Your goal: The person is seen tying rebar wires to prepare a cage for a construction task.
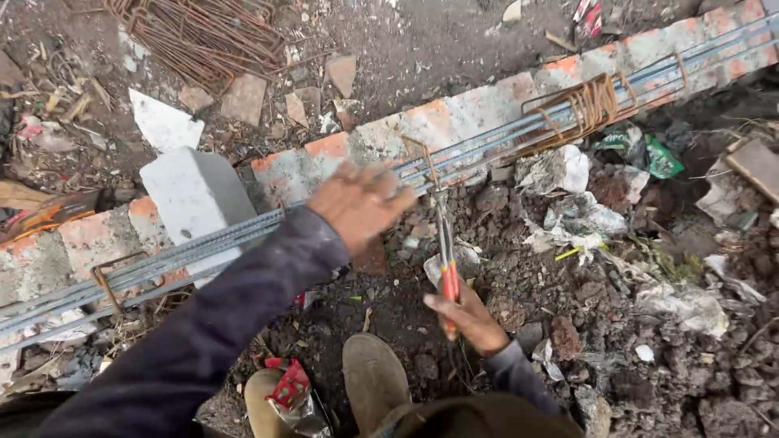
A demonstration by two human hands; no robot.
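My left hand is lying palm-down on the bundle of long steel bars that run along the top of the low brick wall, fingers loosely curled over them, though it's a bit blurry so I can't tell how tight the grip is. My right hand is closed around the orange handles of a pair of pliers, with the nose pointing up at a thin rusty wire loop around the bars just beside my left fingers. There's a cluster of rusty wire rings further along the bars to the right, another one off to the left, and my shoes are down in the rubble below.
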